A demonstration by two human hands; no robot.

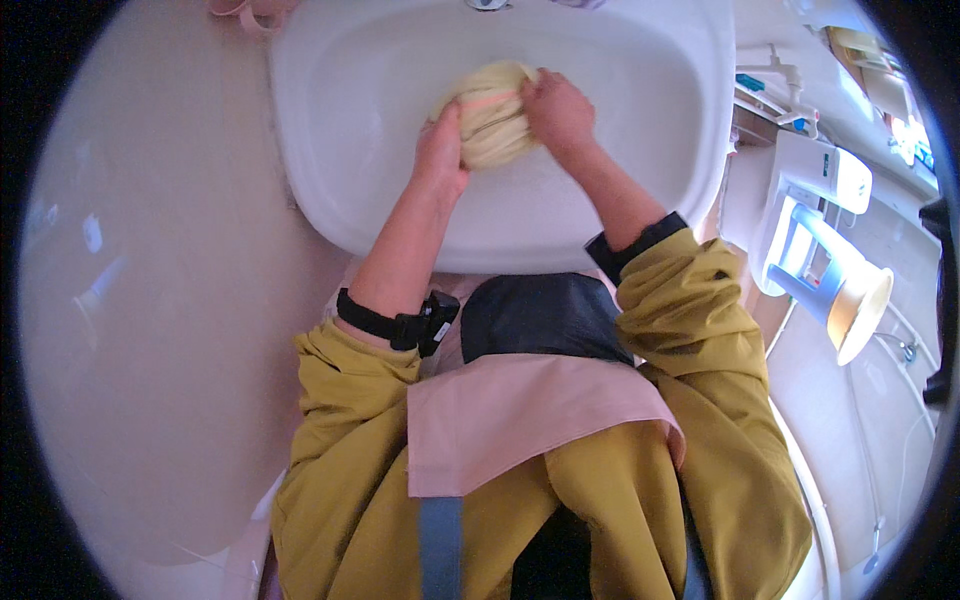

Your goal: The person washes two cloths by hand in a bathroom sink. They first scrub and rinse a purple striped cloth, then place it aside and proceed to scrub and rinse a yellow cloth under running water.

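Over the basin of a white sink (345, 215), I hold a bunched pale yellow cloth (500, 130) with a pinkish stripe across its folds. My left hand (440, 150) grips its left side, thumb along the front. At the upper right edge, my right hand (560, 112) is closed on the fabric with fingers bent. Parts of both hands' fingers are hidden behind the cloth.
A faucet (487, 4) shows at the sink's far edge. Pink straps (250, 12) hang at the upper left. To the right are white pipes (790, 75), a white appliance (820, 165) and a blue stool-like item with a cream basin (860, 310).
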